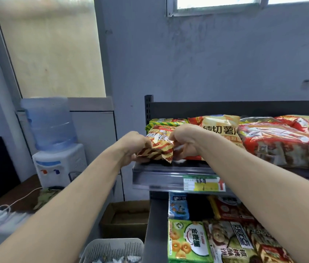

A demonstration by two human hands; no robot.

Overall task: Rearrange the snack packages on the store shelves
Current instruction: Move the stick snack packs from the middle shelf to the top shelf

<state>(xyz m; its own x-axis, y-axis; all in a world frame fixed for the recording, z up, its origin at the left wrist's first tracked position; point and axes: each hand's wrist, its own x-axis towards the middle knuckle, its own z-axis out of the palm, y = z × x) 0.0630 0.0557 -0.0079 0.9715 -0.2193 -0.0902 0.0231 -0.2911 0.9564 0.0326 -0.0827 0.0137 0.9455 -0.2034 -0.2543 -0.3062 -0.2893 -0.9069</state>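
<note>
We have both hands on one red-and-gold striped foil snack bag (159, 149). It is at the left end of the dark metal top shelf (168, 172), with its lower edge just above the shelf's grey front rail. Our left hand (135, 147) grips the bag's lower left corner, its fingers (146, 142) curled tight round the crinkled foil. Our right hand (185, 143) pinches the right edge, its fingers (174, 136) curled in likewise. Neither hand holds anything else. We cannot tell whether the bag rests on the shelf or hangs just clear of it.

Just behind the bag lies a green-and-yellow striped packet (159, 122). Just to its right is a large yellow crisp bag with black characters (220, 130), partly covered by our right hand. Further right sits a clear red multipack (275, 145).

We judge that the step in hand is placing this bag at the shelf's left end. The next move calls for seating it flat, squared against the yellow bag and back from the rail. Both grips then need loosening without dragging it askew. The puffed foil looks slippery, so it may slide forward.
</note>
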